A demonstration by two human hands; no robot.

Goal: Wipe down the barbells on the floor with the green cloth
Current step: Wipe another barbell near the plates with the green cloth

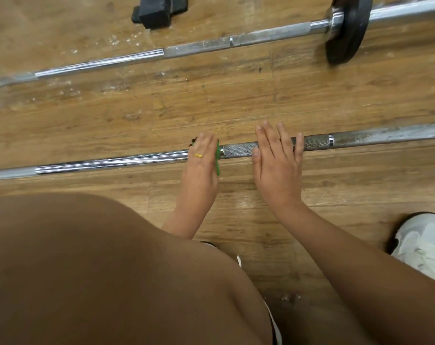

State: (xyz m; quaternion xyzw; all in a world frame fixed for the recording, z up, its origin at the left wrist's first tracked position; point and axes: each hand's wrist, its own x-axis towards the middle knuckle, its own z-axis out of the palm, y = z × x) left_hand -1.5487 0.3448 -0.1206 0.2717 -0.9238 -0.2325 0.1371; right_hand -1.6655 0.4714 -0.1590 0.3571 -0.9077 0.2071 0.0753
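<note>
Steadied only by the flat right hand, the barbell could be rolled toward twelve o'clock by the left hand gripping the green cloth.

**A:** What is the person wearing?

**B:** A plain brown garment fills the lower left. It is smooth and unprinted, draped over the leg (trousers or a long top, I cannot tell which).

**A:** Anything on the hands?

**B:** A thin gold ring sits on one of the fingers of the left hand. Both forearms are bare.

**A:** Footwear?

**B:** A white shoe at the right edge, with pale grey panels and a dark rim. A narrow white and black strip shows beside the brown cloth, but too little of it shows to name it.
</note>
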